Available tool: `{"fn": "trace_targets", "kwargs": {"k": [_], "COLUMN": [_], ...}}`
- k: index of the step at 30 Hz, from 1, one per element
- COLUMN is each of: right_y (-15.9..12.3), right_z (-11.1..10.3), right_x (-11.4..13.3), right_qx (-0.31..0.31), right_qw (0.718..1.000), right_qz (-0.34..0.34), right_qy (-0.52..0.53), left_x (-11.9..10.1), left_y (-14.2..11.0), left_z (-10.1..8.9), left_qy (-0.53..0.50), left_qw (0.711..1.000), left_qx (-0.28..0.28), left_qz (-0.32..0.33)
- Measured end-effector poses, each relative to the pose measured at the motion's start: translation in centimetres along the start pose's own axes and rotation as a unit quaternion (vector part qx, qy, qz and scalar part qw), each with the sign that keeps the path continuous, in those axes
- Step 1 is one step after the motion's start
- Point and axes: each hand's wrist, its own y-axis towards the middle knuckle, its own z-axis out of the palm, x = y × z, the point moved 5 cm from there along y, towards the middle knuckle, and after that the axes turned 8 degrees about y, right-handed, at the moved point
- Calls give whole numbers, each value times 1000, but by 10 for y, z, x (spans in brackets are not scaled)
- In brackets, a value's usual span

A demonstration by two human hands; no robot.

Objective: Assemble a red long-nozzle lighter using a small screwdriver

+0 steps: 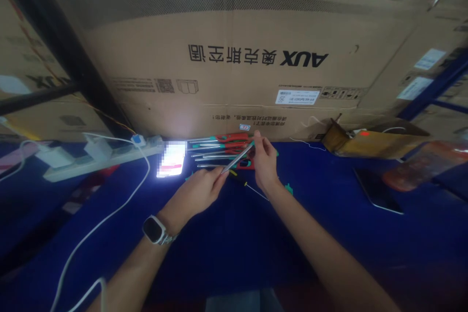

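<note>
Between my hands is a long-nosed gas lighter, its metal barrel (237, 157) slanting up to the right. My left hand (200, 189) pinches the low end of the barrel and wears a watch (154, 229) on its wrist. Fingers of my right hand (266, 160) wrap round the upper, green-trimmed end and hide most of it. Just behind, several red and green long-nosed lighters (230, 137) lie in a row, barrels pointing left. A thin screwdriver (256, 191) with a black and yellow handle lies under my right wrist.
A lit phone (171, 160) lies left of the lighters, near a white power strip (104, 160) with a trailing white cable (106, 217). Rightward are a dark phone (376, 190), a plastic bottle (420, 168) and an open carton (380, 142). A big cardboard box (234, 29) backs the blue surface (226, 253).
</note>
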Motion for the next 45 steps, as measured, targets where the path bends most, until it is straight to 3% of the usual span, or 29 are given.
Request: {"fn": "trace_targets", "kwargs": {"k": [9, 21, 27, 33, 38, 45], "right_y": [-8, -8, -8, -7, -8, -7], "right_z": [2, 5, 7, 8, 10, 10], "right_x": [4, -1, -1, -4, -4, 0], "right_qx": [145, 24, 13, -20, -20, 28], "right_qw": [982, 986, 989, 987, 988, 995], "right_qz": [85, 71, 46, 45, 35, 23], "right_qy": [90, 151, 140, 151, 146, 94], "left_x": [3, 1, 1, -2, -4, -2], "left_y": [-3, -5, -6, -5, -2, -4], "left_z": [-5, -10, -8, -5, -5, -5], "left_qy": [-28, 1, -6, 23, 40, 106], "left_qw": [999, 1000, 1000, 1000, 999, 994], "left_qx": [-9, -11, 5, 16, -7, -28], "left_qz": [18, 5, 21, -7, 2, 10]}}
